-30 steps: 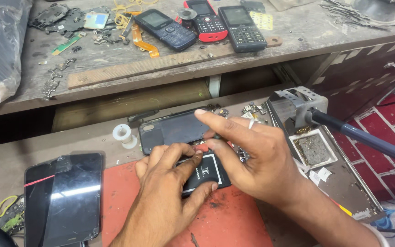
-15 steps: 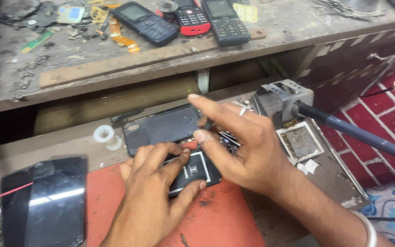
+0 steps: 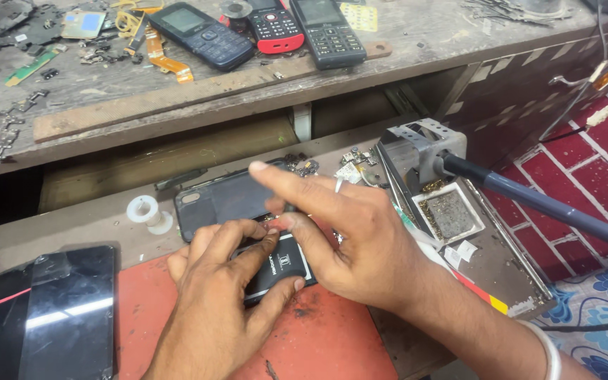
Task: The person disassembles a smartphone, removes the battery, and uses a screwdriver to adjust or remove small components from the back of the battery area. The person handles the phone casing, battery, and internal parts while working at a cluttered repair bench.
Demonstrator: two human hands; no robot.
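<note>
My left hand [image 3: 223, 302] lies on a red work mat [image 3: 318, 345], its fingers clamped around a small black phone part [image 3: 284, 271] with a white mark. My right hand [image 3: 346, 239] comes in from the right and pinches a thin dark tool [image 3: 288, 209] between thumb and middle finger, tip down at the part's top edge; the index finger points out straight. A ring sits on one finger. Just behind the hands lies a dark phone back cover [image 3: 223, 200].
Two black phone screens [image 3: 58, 309] lie at the left. A white solder spool [image 3: 146, 211] stands by the cover. A soldering iron [image 3: 543, 200] rests in its metal stand [image 3: 423, 144] at the right. On the upper shelf lie three keypad phones [image 3: 276, 28] and loose parts.
The camera view shifted slightly. My right hand's fingers have closed in on the thin tool over the part. My left hand keeps its grip.
</note>
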